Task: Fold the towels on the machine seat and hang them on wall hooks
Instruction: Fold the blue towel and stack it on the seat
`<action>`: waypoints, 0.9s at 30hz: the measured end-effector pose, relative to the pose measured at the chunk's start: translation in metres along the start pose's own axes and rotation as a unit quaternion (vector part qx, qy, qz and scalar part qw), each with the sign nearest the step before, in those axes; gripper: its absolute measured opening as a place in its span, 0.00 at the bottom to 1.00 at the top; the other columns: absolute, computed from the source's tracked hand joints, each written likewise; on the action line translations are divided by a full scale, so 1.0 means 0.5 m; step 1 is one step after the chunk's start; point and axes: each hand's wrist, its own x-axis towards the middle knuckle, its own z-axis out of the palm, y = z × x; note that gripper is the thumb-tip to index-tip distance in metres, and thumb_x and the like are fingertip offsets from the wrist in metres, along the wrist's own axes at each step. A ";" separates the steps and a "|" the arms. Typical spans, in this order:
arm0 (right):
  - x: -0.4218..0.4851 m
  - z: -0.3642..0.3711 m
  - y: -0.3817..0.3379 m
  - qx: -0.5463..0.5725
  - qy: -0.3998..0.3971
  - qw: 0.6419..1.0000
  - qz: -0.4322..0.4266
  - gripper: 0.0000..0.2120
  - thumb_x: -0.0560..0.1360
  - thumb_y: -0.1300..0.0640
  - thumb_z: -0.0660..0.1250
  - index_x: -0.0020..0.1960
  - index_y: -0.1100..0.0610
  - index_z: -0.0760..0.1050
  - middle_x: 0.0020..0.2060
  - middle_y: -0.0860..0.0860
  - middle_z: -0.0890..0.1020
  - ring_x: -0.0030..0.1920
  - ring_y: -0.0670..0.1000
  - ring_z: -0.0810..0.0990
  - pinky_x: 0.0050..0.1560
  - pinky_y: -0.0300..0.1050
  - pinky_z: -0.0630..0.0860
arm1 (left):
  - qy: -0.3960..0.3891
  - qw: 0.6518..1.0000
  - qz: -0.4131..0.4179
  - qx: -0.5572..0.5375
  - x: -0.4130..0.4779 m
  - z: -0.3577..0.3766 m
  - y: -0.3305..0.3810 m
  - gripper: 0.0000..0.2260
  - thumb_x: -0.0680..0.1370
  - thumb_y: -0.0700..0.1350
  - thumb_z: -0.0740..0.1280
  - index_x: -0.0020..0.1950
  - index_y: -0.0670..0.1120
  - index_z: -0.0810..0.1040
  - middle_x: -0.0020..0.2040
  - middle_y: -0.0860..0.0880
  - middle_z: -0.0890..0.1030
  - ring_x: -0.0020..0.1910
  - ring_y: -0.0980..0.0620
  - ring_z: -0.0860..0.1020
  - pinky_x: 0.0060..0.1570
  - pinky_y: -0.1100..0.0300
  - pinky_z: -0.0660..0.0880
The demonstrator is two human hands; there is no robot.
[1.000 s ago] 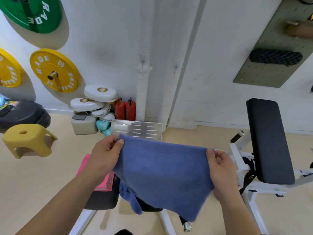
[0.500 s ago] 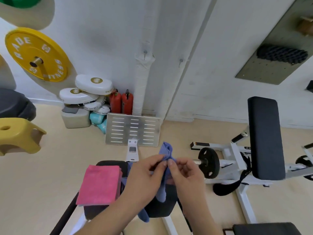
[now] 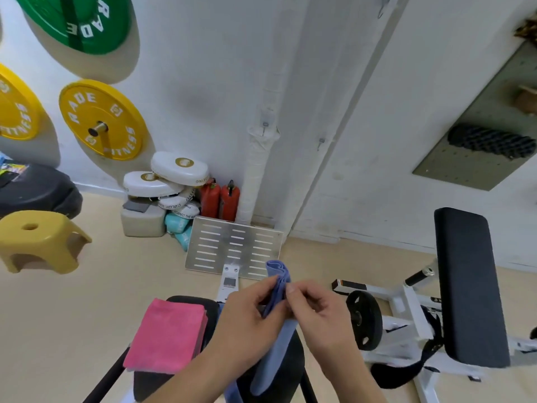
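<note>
A blue towel [image 3: 276, 338], folded into a narrow hanging strip, is pinched at its top corners between my left hand [image 3: 250, 315] and my right hand [image 3: 316, 312], which meet above the black machine seat [image 3: 287, 370]. The towel's lower end hangs down over the seat. A folded pink towel [image 3: 167, 334] lies on the seat's left side. On the white wall ahead sit two small metal hooks, the left hook [image 3: 264, 125] and the right hook [image 3: 320, 141], both bare.
A slotted metal footplate [image 3: 232, 247] stands just past the seat. A black padded bench [image 3: 469, 286] with a weight plate [image 3: 364, 319] is at the right. A yellow stool [image 3: 40, 239], white pads, red canisters [image 3: 220, 200] and wall-mounted weight plates [image 3: 101, 120] fill the left.
The blue towel, held spread wide a second ago, has been folded in half as my hands came together. My view has since tilted up slightly.
</note>
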 end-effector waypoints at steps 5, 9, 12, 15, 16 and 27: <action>0.001 -0.061 -0.010 -0.098 -0.049 0.991 -0.078 0.17 0.75 0.61 0.74 0.56 0.41 0.80 0.54 0.37 0.82 0.58 0.37 0.79 0.56 0.30 0.74 | -0.042 0.997 0.046 0.046 0.004 -0.005 -0.002 0.14 0.82 0.39 0.66 0.58 0.56 0.85 0.48 0.58 0.87 0.49 0.59 0.84 0.50 0.63 0.79; 0.018 -0.108 -0.008 -0.164 -0.121 0.970 -0.133 0.21 0.75 0.56 0.75 0.63 0.37 0.78 0.61 0.27 0.77 0.68 0.30 0.71 0.65 0.24 0.65 | -0.123 0.988 0.077 0.045 0.009 -0.003 0.025 0.15 0.83 0.38 0.64 0.61 0.56 0.82 0.51 0.58 0.86 0.53 0.57 0.83 0.52 0.65 0.78; 0.037 -0.124 -0.014 -0.193 -0.086 0.961 -0.177 0.09 0.75 0.54 0.73 0.44 0.38 0.81 0.44 0.39 0.84 0.50 0.42 0.81 0.50 0.31 0.73 | -0.121 0.991 0.060 -0.022 0.018 0.009 0.039 0.13 0.83 0.38 0.65 0.60 0.55 0.77 0.49 0.53 0.87 0.51 0.55 0.85 0.53 0.57 0.80; 0.048 -0.142 -0.007 -0.211 -0.051 0.958 -0.186 0.06 0.78 0.52 0.68 0.42 0.49 0.78 0.36 0.46 0.81 0.40 0.48 0.79 0.39 0.37 0.73 | -0.139 0.990 0.024 -0.016 0.030 0.021 0.013 0.13 0.78 0.43 0.72 0.58 0.55 0.75 0.43 0.45 0.85 0.44 0.44 0.83 0.47 0.47 0.79; 0.049 -0.146 -0.005 -0.200 -0.042 0.963 -0.174 0.07 0.80 0.53 0.67 0.43 0.50 0.76 0.35 0.47 0.80 0.39 0.48 0.78 0.38 0.39 0.73 | -0.163 0.986 0.013 0.021 0.033 0.023 -0.003 0.14 0.75 0.46 0.74 0.58 0.55 0.75 0.43 0.45 0.85 0.44 0.44 0.83 0.47 0.46 0.80; 0.104 -0.272 0.077 -0.234 0.161 0.958 0.035 0.11 0.85 0.47 0.54 0.53 0.54 0.69 0.41 0.48 0.78 0.41 0.51 0.78 0.41 0.51 0.73 | -0.266 0.931 -0.058 0.244 0.024 0.019 -0.118 0.05 0.70 0.50 0.67 0.40 0.52 0.73 0.34 0.54 0.74 0.32 0.59 0.70 0.37 0.61 0.71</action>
